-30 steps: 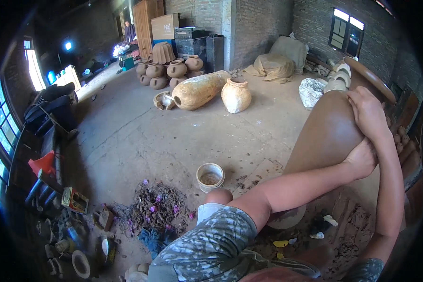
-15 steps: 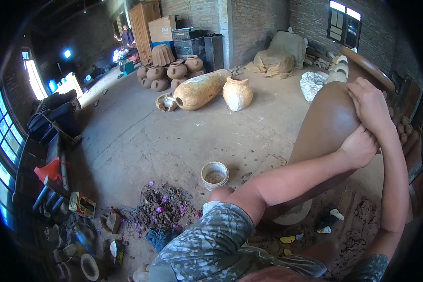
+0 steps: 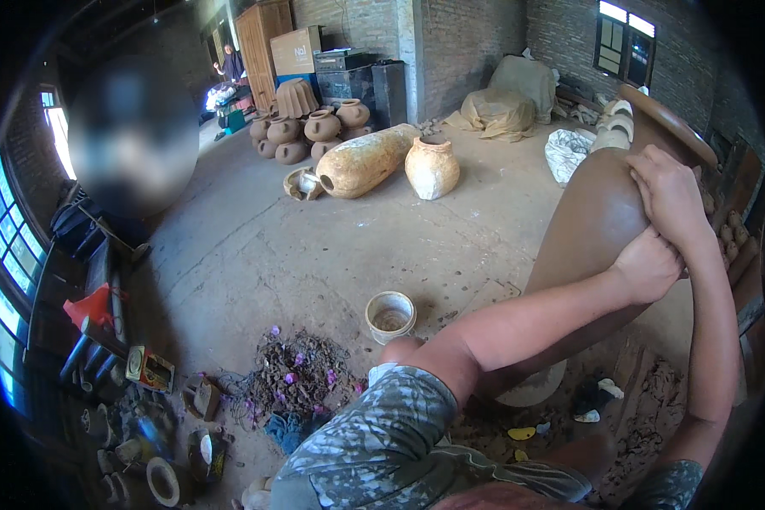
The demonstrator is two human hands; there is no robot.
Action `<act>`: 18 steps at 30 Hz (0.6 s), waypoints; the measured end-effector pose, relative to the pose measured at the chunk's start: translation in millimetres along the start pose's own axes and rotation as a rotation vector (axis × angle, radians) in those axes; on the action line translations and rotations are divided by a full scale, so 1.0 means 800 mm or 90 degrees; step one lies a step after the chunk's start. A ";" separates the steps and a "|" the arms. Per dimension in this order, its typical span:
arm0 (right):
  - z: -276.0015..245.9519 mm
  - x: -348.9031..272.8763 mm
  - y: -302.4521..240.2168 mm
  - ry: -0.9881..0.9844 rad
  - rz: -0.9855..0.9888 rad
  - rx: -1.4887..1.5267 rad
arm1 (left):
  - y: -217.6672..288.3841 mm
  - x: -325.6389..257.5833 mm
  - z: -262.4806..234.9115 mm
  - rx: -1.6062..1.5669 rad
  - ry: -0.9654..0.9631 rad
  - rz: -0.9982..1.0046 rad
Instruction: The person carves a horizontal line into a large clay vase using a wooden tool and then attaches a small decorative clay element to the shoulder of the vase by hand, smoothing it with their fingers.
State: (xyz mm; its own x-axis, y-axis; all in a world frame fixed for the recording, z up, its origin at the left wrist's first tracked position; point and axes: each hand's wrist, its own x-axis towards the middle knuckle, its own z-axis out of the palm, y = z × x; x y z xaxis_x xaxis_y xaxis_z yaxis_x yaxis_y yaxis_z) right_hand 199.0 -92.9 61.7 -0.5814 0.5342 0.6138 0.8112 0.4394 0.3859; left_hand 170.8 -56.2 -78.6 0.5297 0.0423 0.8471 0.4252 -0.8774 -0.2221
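A tall brown wet-clay pot (image 3: 591, 229) stands at the right on a pale round base (image 3: 531, 393). My left hand (image 3: 650, 265) presses against the pot's wall, fingers curled onto the clay. Just above it, my right hand (image 3: 670, 194) lies flat on the pot's shoulder, below the flared rim (image 3: 667, 126). Both forearms come up from the lower edge. My knee in patterned shorts (image 3: 374, 442) fills the bottom middle.
A small white bucket (image 3: 390, 316) sits on the concrete floor near my knee. A heap of clay scraps with purple bits (image 3: 293, 378) lies to the left. Finished jars (image 3: 432, 167) and a long lying vessel (image 3: 367, 160) stand farther back. Tools clutter the lower left.
My hands have stayed on the pot's upper wall, with the left hand shifted slightly closer under the right. The view has tilted a little.
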 end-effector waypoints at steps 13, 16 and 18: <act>-0.001 -0.005 -0.003 0.004 -0.006 0.000 | -0.001 -0.001 -0.011 -0.033 0.029 0.005; -0.002 -0.006 -0.004 0.005 -0.005 0.005 | -0.002 -0.001 -0.011 -0.035 0.036 0.003; 0.000 -0.007 0.000 -0.002 -0.008 0.000 | -0.002 0.000 -0.013 -0.049 0.041 0.004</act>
State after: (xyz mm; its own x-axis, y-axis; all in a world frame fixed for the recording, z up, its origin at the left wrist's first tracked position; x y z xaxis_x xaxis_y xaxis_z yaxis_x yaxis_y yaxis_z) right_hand 201.9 -95.8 58.1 -0.5916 0.5309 0.6068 0.8039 0.4463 0.3932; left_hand 162.5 -59.4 -73.5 0.4827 0.0088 0.8757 0.3634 -0.9118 -0.1912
